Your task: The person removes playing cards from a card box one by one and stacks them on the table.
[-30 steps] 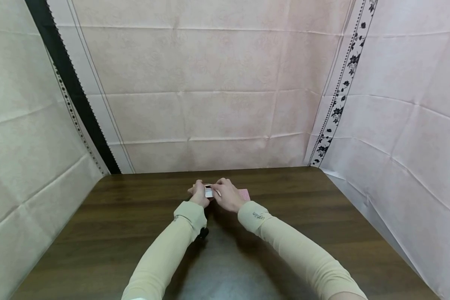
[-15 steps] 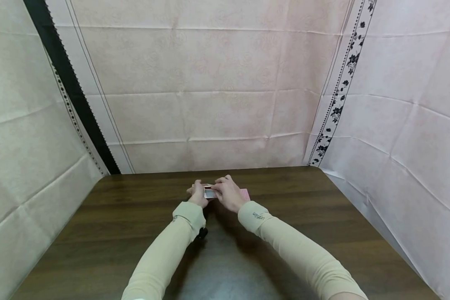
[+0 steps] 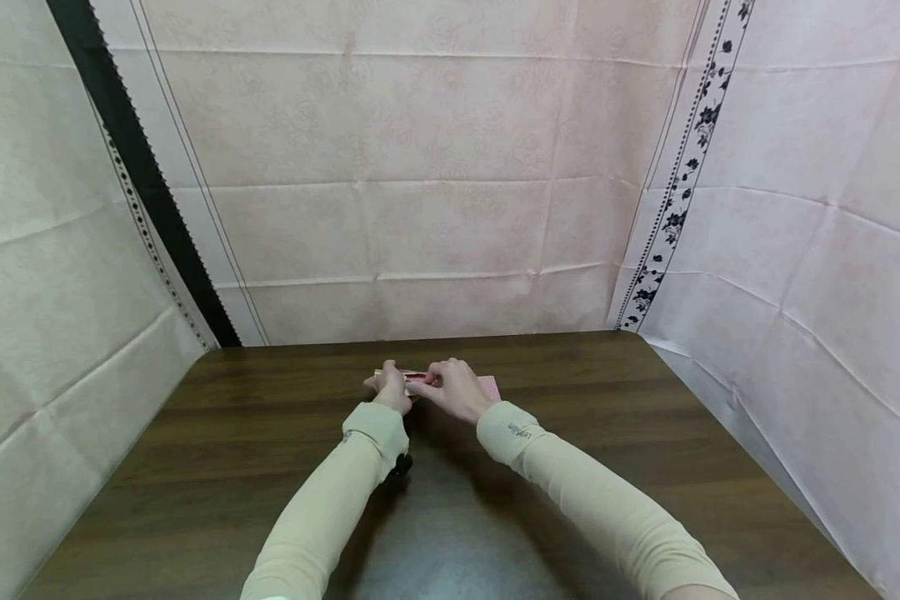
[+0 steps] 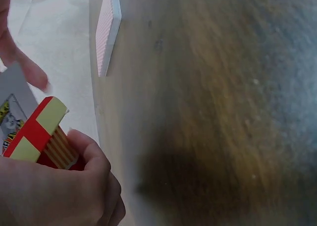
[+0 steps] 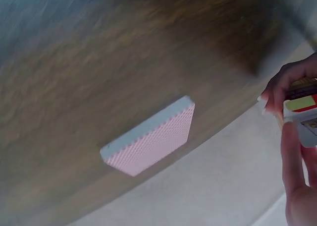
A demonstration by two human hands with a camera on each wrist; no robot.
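Grips red-and-yellow box in curled left hand, between both hands, probably bracing it against contact from the right. Touches face card at box's edge with right hand; can't tell pinch from push. Has pink-backed deck on table just outside right hand, likely parked clear. Reaches both arms forward, converging on box.

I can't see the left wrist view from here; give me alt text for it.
The person's left hand grips a red and yellow box, a pale piece printed with a figure showing beside it; part of the right hand is at the upper left. At the top, a pink-patterned block rests on the wooden table.
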